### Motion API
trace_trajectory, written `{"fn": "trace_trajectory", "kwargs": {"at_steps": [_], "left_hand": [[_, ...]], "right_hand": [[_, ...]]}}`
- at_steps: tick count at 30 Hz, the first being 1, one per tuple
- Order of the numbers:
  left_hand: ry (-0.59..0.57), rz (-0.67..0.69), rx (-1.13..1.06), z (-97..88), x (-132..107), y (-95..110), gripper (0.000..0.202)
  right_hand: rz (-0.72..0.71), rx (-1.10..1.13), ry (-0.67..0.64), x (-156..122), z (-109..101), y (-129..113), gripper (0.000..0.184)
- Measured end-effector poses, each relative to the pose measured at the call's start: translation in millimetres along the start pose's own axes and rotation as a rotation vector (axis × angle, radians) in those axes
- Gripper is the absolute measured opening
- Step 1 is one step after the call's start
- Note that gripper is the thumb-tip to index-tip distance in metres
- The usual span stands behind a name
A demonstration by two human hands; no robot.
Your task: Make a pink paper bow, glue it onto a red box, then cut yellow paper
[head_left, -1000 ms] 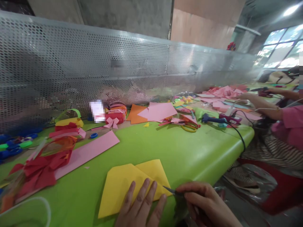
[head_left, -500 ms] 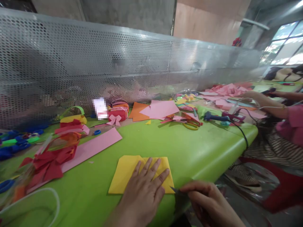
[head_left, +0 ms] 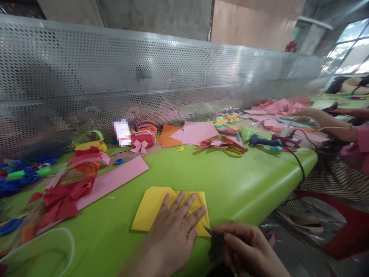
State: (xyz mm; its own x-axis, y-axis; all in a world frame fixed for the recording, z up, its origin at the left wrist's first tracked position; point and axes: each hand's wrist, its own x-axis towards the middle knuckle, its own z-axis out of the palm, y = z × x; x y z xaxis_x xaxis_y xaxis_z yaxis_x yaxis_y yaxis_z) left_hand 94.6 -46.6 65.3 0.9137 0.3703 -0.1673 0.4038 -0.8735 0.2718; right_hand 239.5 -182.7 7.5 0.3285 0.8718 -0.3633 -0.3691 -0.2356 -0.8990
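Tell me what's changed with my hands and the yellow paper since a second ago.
Your left hand has moved farther onto the yellow paper, away from you. The paper has turned, its left end swinging away from you. Nothing was newly grasped or let go: your right hand still holds the pointed tool, tip near the paper's right corner. The pink strip and blue ring stayed put.

Craft workshop (pink sheets (head_left: 198,132), scissors (head_left: 234,156))

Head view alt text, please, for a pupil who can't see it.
A left hand lies spread on yellow paper while the right hand holds a pointed tool at the paper's near right corner. Pink paper lies farther back on the green table.
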Motion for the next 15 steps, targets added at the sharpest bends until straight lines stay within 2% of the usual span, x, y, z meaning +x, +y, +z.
{"fn": "trace_trajectory", "kwargs": {"at_steps": [2,5,11,15], "left_hand": [[0.024,0.031,0.015,-2.0,0.1,-1.7,0.044],[0.050,0.048,0.033,0.6,0.6,-5.6,0.044],[0.073,0.047,-0.028,13.9,2.3,-9.5,0.044],[0.079,0.026,-0.025,16.7,3.8,-8.5,0.043]], "right_hand": [[-0.021,-0.015,0.005,0.2,3.0,1.1,0.041],[0.041,-0.022,0.011,0.8,8.5,2.4,0.043],[0.063,0.056,0.102,-2.5,17.1,-1.2,0.031],[0.027,0.078,0.142,-5.7,14.6,3.6,0.027]]}}
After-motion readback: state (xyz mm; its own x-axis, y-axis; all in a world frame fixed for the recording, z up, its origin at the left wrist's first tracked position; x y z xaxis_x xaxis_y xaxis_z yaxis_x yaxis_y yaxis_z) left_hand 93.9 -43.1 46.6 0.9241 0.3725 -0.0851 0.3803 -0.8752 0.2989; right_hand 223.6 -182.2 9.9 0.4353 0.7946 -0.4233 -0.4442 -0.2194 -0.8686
